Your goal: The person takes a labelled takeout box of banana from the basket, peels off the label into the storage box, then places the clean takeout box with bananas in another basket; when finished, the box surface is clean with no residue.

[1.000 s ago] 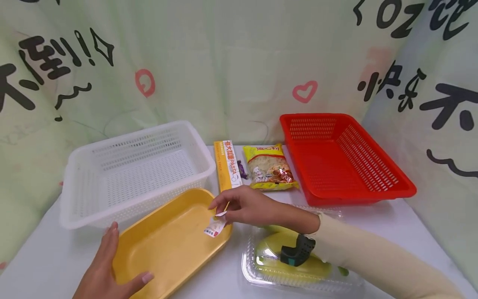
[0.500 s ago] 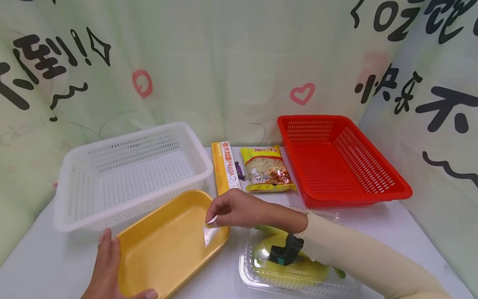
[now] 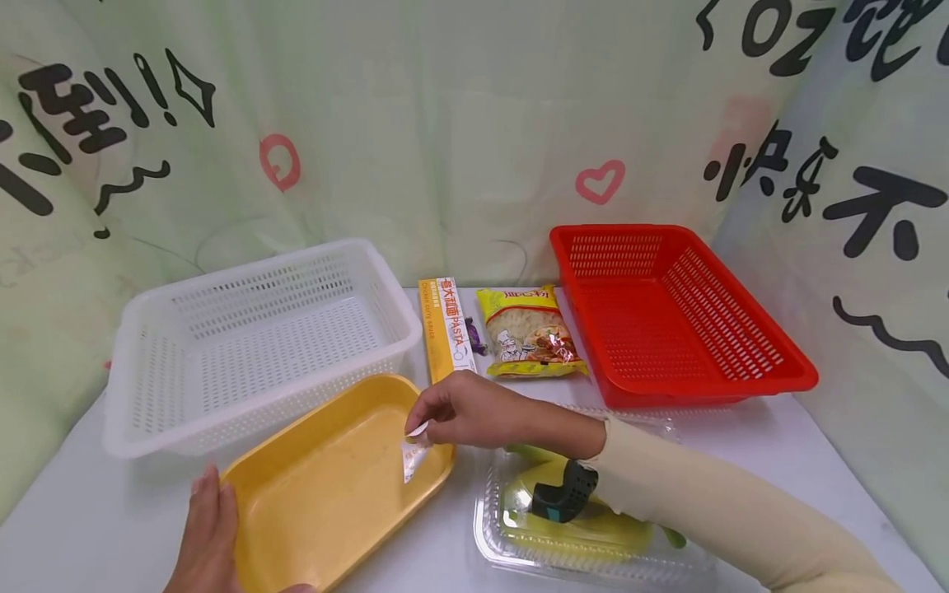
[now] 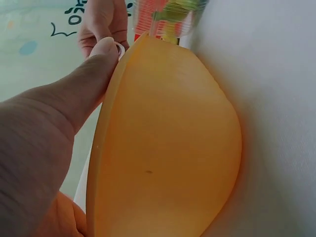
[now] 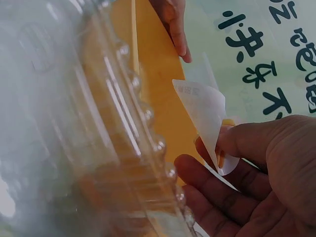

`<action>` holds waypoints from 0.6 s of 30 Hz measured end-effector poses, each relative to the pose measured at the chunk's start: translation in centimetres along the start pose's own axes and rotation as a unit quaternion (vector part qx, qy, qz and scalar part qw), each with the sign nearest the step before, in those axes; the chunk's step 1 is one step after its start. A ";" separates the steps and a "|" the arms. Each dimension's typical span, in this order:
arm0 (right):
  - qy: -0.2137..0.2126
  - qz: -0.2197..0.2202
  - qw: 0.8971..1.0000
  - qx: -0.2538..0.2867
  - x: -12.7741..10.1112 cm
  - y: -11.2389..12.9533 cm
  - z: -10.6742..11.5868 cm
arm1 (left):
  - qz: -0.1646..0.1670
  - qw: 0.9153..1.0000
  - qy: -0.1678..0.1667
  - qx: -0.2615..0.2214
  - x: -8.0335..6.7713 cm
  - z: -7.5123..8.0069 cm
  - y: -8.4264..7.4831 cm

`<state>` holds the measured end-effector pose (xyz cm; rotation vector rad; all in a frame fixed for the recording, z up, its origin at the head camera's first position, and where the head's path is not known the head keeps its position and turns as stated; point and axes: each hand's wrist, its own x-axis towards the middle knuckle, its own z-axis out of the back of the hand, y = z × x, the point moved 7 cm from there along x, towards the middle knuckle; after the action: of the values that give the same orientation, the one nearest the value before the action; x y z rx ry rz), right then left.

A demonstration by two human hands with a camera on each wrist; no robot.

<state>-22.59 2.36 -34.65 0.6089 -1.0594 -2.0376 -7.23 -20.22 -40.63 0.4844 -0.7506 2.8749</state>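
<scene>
Over the yellow tray's (image 3: 326,486) far corner, the right hand (image 3: 474,412) pinches a curling white label (image 3: 412,455) between its fingers (image 5: 232,143). At the tray's near rim the left hand (image 3: 211,535) grips the edge; bare bench (image 3: 74,527) lies beside it, a clear clamshell box (image 3: 586,535) opposite.

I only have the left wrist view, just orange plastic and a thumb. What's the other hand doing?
Observer: The right hand pinches a white label at the yellow tray's far corner.
Operator: Is the label fully off?
Observer: I cannot tell; in the right wrist view its free end curls up from the thumb.
Operator: What's beside the tray?
Observer: A clear clamshell box with something yellow-green inside lies under the right forearm.
</scene>
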 end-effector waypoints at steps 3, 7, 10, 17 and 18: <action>0.007 0.000 1.000 -0.014 0.0 -0.2 -0.1 | 0.009 1.000 0.016 0.006 0.0 -0.3 0.2; 0.017 0.003 0.999 -0.029 -0.1 -0.3 -0.1 | 0.000 1.000 0.016 0.004 0.0 -0.4 0.3; 0.023 -0.007 0.999 -0.026 -0.2 -0.3 -0.2 | -0.006 1.000 0.012 0.005 0.0 -0.4 0.4; 0.027 0.007 0.999 -0.024 -0.4 -0.1 -0.3 | -0.045 0.999 -0.015 -0.020 0.3 -0.4 0.8; 0.019 0.014 0.999 -0.025 -0.3 0.0 -0.2 | -0.059 0.997 -0.030 -0.026 0.3 -0.3 0.7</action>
<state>-22.24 2.53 -34.73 0.6006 -0.9869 -2.0150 -7.73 -20.63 -41.07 0.5896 -0.7751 2.7362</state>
